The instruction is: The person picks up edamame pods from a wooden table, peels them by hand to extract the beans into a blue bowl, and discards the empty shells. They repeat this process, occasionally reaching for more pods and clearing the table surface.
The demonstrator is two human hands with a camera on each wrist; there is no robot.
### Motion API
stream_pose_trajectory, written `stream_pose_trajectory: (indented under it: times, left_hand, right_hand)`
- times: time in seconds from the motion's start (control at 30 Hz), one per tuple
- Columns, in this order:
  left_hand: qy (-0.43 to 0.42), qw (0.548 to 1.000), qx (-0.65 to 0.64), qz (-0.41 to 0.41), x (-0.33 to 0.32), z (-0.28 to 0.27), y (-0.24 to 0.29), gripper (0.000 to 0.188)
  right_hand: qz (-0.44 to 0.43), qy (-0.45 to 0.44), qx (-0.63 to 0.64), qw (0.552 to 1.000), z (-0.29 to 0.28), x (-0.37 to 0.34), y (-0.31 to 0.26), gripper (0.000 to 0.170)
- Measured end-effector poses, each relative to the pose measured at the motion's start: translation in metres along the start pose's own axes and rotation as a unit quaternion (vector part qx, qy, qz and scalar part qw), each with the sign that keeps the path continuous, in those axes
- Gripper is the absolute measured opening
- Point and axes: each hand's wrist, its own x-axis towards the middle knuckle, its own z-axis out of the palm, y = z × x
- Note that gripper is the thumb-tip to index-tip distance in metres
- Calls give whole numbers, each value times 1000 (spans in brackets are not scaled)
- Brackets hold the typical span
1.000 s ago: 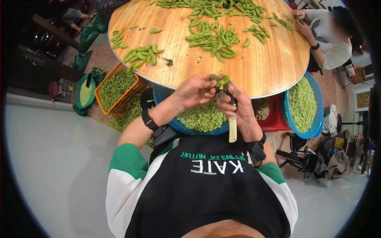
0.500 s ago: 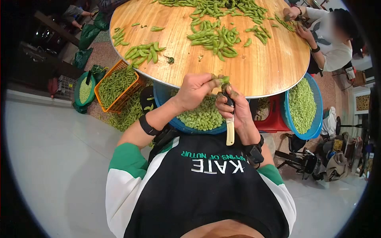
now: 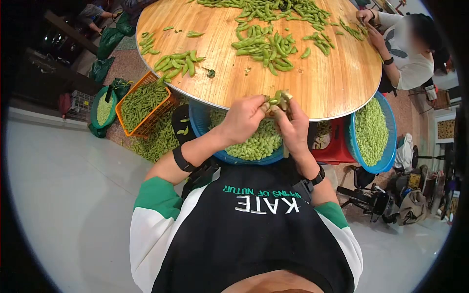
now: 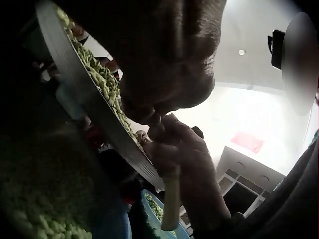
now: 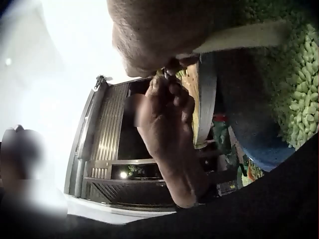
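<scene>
A green pod [image 3: 279, 96] is pinched between both hands just over the table's near edge. My left hand [image 3: 240, 120] has its fingers curled, thumb and fingertips on the pod's left side. My right hand [image 3: 294, 129] meets it from the right and also grips a tool with a pale handle [image 4: 171, 200], which hangs below the palm in the left wrist view; the tool's other end is hidden. Under the hands sits a blue basin [image 3: 196, 117] of shelled green beans [image 3: 252, 142].
The round wooden table [image 3: 215, 34] holds piles of pods [image 3: 268, 46]. An orange crate [image 3: 169, 104] of pods stands at left, a red stool [image 3: 338, 141] and another blue basin [image 3: 392, 152] at right. Another person [image 3: 408, 53] handles pods at the table's right.
My left hand has turned from palm showing to back showing. The right hand has rotated over, so the tool's black part is hidden and less of its handle shows.
</scene>
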Motion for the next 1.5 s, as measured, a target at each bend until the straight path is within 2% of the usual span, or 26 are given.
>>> stream_pose_trajectory:
  times: [0.03,0.07,0.1,0.13,0.2,0.4,0.47,0.5,0.57,0.63,0.67,0.77,0.87,0.93,1.0,1.07,1.1,1.17,1.2,1.23,1.27,1.3,1.37,1.4,1.43,1.5]
  left_hand:
    - [8,997,66,40,-1,-1,3,14]
    - [16,988,132,81,-1,-1,5,13]
    - [18,988,132,80,-2,-2,5,13]
    - [11,986,140,95,-3,-2,4,12]
    - [4,983,147,111,-5,-1,3,11]
    - [-7,991,121,59,-7,9,-3,12]
    - [7,992,126,1,-6,13,-1,12]
    - [9,992,127,0,-6,15,-1,12]
    - [40,998,45,1,-5,19,-2,14]
    - [26,999,28,-18,-4,17,1,13]
    - [9,999,11,-38,-4,17,2,12]
    - [-10,999,18,-29,-6,17,-1,13]
    - [-58,995,76,2,-10,10,1,23]
    - [-33,997,66,9,-18,10,11,21]
    - [-9,998,56,16,-24,10,15,20]
    - [0,992,108,66,-28,9,17,23]
    - [0,992,109,67,-29,8,14,23]
    - [10,1000,3,-7,-30,4,7,13]
    - [9,1000,5,-6,-31,-4,11,13]
    - [24,995,90,37,-31,-17,17,12]
    - [38,981,174,81,-31,-32,22,10]
    - [70,943,310,101,-30,-49,23,8]
    - [131,822,540,122,-19,-78,25,8]
    - [159,748,633,121,-9,-87,24,9]
    - [158,747,634,122,3,-90,19,9]
    - [152,846,475,189,30,-86,-1,10]
  right_hand:
    - [0,0,0,1000,0,1,1,28]
    - [-45,12,-38,998,-1,2,3,32]
    - [-90,23,-76,993,-1,2,4,36]
    - [-90,22,-76,993,-3,3,5,36]
    - [-183,21,-168,968,-5,3,5,38]
    - [-259,13,-247,934,-7,8,5,32]
    - [-283,12,-258,924,-5,6,3,31]
    - [-305,14,-271,913,-3,4,0,30]
    - [-321,-1,-273,907,-3,0,-5,30]
    - [-354,-18,-273,895,-2,-2,-8,31]
    - [-354,-19,-273,894,-3,-3,-7,31]
    - [-342,-30,-291,893,-8,-6,-8,30]
    - [-256,23,-256,932,-16,-3,-14,23]
    - [-201,27,-237,950,-23,-4,-12,19]
    - [-202,22,-228,952,-22,-5,-10,18]
    - [-204,20,-218,954,-20,-7,-7,17]
    - [-175,12,-202,964,-18,-7,-4,16]
    - [-148,5,-184,972,-16,-8,-4,15]
    - [-123,-3,-162,979,-14,-9,-6,14]
    - [-99,-10,-139,985,-14,-9,-7,13]
    - [-99,-7,-137,986,-15,-9,-4,13]
    - [-102,-42,-135,985,-19,-8,0,12]
    - [-127,-131,-127,975,-22,-9,4,12]
    - [-124,-130,-125,976,-21,-12,3,12]
    - [-147,-151,-170,963,-19,-15,1,13]
    - [-181,-167,-221,944,-16,-15,3,18]
